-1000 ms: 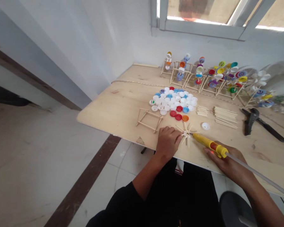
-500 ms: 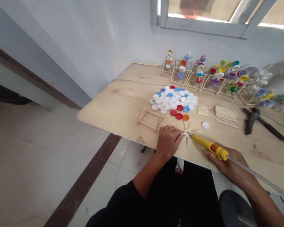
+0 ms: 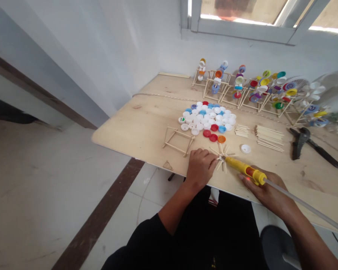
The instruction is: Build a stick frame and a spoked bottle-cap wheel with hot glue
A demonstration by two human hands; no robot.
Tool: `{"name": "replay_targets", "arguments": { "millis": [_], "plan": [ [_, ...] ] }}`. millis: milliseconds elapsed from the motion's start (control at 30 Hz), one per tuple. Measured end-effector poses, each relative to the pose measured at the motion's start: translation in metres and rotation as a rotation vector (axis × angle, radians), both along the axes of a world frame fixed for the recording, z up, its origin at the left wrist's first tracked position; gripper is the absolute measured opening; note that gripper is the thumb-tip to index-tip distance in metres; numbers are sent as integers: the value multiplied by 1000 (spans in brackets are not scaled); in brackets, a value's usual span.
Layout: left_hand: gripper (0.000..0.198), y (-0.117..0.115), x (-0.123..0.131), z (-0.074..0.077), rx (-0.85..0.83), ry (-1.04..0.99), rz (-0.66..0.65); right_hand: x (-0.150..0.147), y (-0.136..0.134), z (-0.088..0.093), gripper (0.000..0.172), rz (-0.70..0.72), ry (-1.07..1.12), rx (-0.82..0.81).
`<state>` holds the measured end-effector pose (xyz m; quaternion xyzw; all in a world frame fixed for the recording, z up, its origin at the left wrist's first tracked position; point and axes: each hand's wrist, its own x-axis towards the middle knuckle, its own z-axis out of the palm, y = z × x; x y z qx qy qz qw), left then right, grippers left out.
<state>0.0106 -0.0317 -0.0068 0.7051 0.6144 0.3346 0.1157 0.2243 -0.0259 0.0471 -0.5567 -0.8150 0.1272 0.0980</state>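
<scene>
My right hand [image 3: 267, 189] is wrapped round a yellow glue gun [image 3: 242, 167], a long clear glue stick [image 3: 298, 201] trailing from its back end. The gun's nozzle is at the hub of a star of thin wooden sticks [image 3: 224, 165] near the table's front edge. Pinched at the left side of that star are the fingers of my left hand [image 3: 199, 168]; they appear to hold one of its sticks. Just left of this hand stands a wooden stick frame [image 3: 177, 139]. A white bottle cap [image 3: 245, 149] lies behind the gun.
Many white, blue and red bottle caps [image 3: 202, 120] lie mid-table. Cut sticks [image 3: 269, 137] and short sticks [image 3: 241, 131] lie in piles. A black-handled tool [image 3: 300, 142] is at right. Finished cap wheels on stick frames [image 3: 239, 84] line the back.
My right hand has moved slightly left with the glue gun, bringing its nozzle further over the star's hub. My left hand has stayed in place.
</scene>
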Motion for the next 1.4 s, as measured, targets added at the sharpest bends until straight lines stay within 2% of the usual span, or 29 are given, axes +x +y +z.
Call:
{"name": "replay_targets", "arguments": {
  "millis": [367, 600, 800, 1067, 1400],
  "plan": [
    [13, 0, 0, 0, -12, 0, 7, 11, -5, 6, 41, 7, -22, -16],
    [11, 0, 0, -1, -10, -13, -5, 17, 1, 5, 41, -47, -89, -21],
    [11, 0, 0, 0, -9, -7, -2, 10, 5, 5, 40, -40, -95, 38],
    [11, 0, 0, 0, -3, -1, -2, -3, 8, 8, 42, -16, -57, 20],
    [11, 0, 0, 0, 1, 2, 1, -1, 7, 11, 43, -44, 11, -20]
  ]
}}
